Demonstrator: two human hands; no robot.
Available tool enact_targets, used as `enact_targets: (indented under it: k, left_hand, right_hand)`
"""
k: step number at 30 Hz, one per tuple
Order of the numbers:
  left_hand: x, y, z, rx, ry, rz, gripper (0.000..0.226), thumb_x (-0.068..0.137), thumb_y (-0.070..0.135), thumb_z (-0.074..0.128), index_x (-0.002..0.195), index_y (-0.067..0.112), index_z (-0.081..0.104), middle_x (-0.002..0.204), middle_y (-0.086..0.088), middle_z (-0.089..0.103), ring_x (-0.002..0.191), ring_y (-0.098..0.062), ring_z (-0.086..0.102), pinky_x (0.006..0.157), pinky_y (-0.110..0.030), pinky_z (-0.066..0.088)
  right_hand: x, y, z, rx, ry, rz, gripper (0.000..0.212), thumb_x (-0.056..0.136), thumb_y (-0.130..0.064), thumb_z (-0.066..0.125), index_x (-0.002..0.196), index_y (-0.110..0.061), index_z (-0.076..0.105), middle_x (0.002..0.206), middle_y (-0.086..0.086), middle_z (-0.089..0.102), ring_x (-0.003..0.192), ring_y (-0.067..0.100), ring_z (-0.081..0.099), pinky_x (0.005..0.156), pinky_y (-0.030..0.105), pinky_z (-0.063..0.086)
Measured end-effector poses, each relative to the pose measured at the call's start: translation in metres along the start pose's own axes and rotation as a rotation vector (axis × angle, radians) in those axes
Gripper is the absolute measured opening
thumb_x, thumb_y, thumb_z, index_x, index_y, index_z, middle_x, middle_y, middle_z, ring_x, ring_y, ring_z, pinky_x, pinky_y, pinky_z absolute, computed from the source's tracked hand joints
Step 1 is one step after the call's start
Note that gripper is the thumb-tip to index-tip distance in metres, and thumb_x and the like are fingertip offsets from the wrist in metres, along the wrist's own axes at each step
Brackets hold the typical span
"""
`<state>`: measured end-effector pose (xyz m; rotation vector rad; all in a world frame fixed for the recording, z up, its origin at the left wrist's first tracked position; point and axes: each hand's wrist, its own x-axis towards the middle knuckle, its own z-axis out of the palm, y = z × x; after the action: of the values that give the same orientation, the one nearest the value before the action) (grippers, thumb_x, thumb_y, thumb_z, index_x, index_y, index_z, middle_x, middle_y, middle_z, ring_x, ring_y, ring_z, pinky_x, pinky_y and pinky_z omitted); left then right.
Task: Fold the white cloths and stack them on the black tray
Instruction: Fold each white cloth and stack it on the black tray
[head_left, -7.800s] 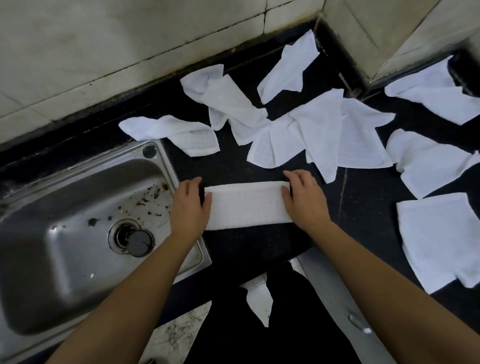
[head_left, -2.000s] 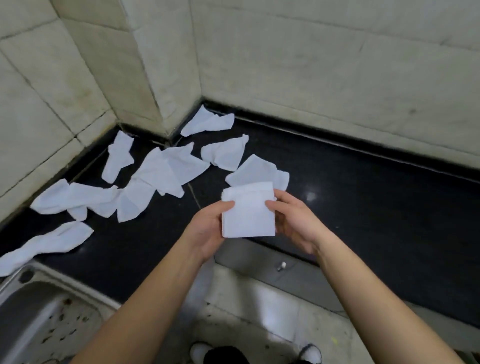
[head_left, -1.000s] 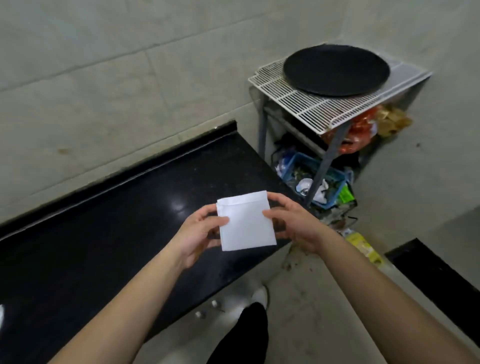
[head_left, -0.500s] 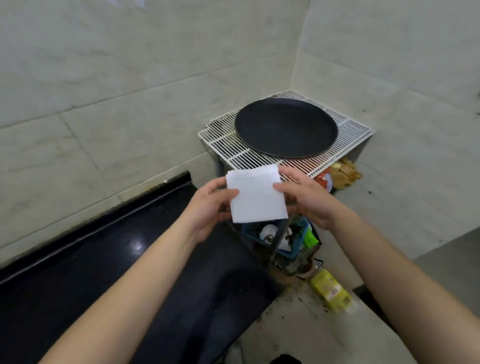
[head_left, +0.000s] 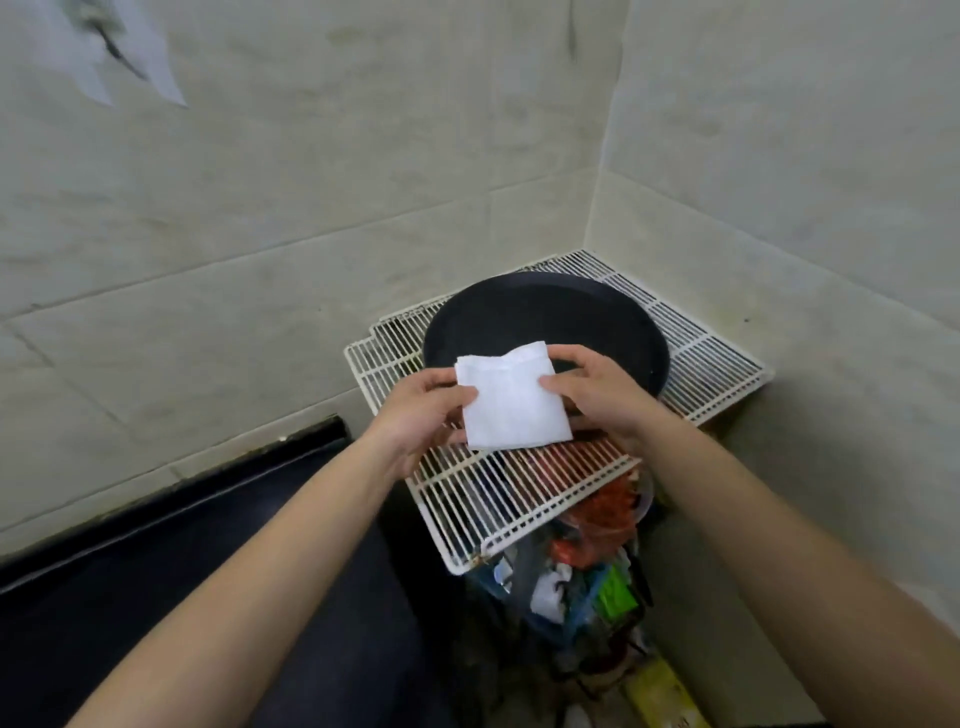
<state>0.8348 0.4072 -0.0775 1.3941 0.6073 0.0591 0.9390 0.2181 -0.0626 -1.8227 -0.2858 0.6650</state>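
Observation:
A folded white cloth (head_left: 511, 402), a small square, is held flat between both hands. My left hand (head_left: 423, 418) pinches its left edge, thumb on top. My right hand (head_left: 597, 395) pinches its right edge. The cloth hovers over the near rim of the round black tray (head_left: 550, 317), which lies bare on a white wire rack (head_left: 524, 486) in the corner of the tiled walls.
The black counter (head_left: 171, 587) runs off to the lower left beside the rack. Under the rack sits a blue basket (head_left: 545, 618) with packets and clutter. A yellow packet (head_left: 660, 691) lies on the floor. Tiled walls close in behind and to the right of the rack.
I turned from the counter with the loose cloths to the rack, carrying the folded cloth in both hands. The cloth has come from short of the rack to over the tray's near rim.

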Motion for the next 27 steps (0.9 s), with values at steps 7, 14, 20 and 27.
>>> enact_targets:
  k: [7,14,20,27]
  left_hand:
    - [0.059,0.002,0.028,0.06,0.31,-0.044,0.015,0.09,0.003,0.068,0.105,0.006,0.064,0.096,-0.012,0.073,0.077,-0.023,0.073,0.059,-0.033,0.06]
    - [0.096,0.009,0.028,0.131,0.575,-0.003,0.035,0.086,0.006,0.073,0.118,0.005,0.057,0.093,-0.008,0.069,0.083,-0.027,0.071,0.068,-0.043,0.062]
    - [0.097,0.001,0.026,0.412,0.581,0.024,0.043,0.084,0.019,0.074,0.123,0.012,0.057,0.105,-0.004,0.072,0.094,-0.025,0.07,0.088,-0.046,0.058]
    - [0.083,-0.004,0.024,0.987,0.287,0.165,0.065,0.09,0.011,0.061,0.15,0.009,0.037,0.16,-0.013,0.028,0.146,-0.031,0.029,0.116,-0.046,0.035]
  right_hand:
    - [0.097,-0.001,-0.026,-0.074,-0.136,0.01,0.046,0.097,-0.014,0.061,0.14,-0.026,0.052,0.126,0.0,0.061,0.108,0.017,0.063,0.077,0.033,0.06]
    - [0.164,-0.004,-0.014,-0.153,-0.136,-0.103,0.049,0.094,-0.02,0.065,0.141,-0.023,0.052,0.107,-0.002,0.068,0.102,0.018,0.065,0.089,0.042,0.059]
    - [0.175,0.015,-0.009,-0.425,-0.107,-0.257,0.046,0.095,-0.026,0.063,0.14,-0.023,0.053,0.117,-0.001,0.067,0.111,0.018,0.062,0.092,0.028,0.047]
    - [0.168,0.017,-0.02,-0.749,-0.264,-0.516,0.052,0.102,-0.03,0.048,0.153,-0.026,0.038,0.16,-0.004,0.029,0.114,0.016,0.057,0.103,0.037,0.045]
